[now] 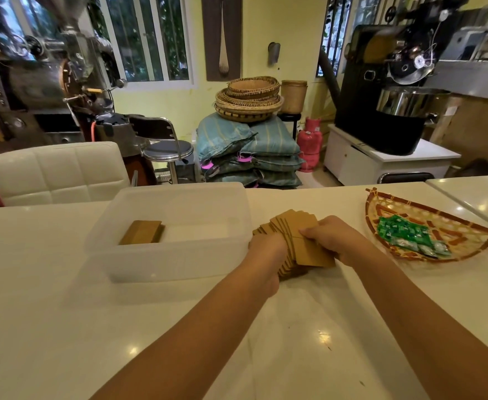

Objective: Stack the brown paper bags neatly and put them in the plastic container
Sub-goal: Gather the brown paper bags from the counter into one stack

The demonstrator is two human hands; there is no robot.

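A fanned bundle of flat brown paper bags (293, 226) rests on the white table just right of the clear plastic container (179, 264). My left hand (265, 255) grips the bundle's left side and near end. My right hand (333, 236) clasps its right side, fingers over the top bag. The bags are uneven, spread towards the far left. Inside the container, at its left, lies a small neat stack of brown paper bags (142, 232).
A woven bamboo tray (410, 255) with green sachets (404, 230) sits to the right of my hands. A white chair (57, 171) stands behind the table at the left. Roasting machines, sacks and baskets fill the room beyond.
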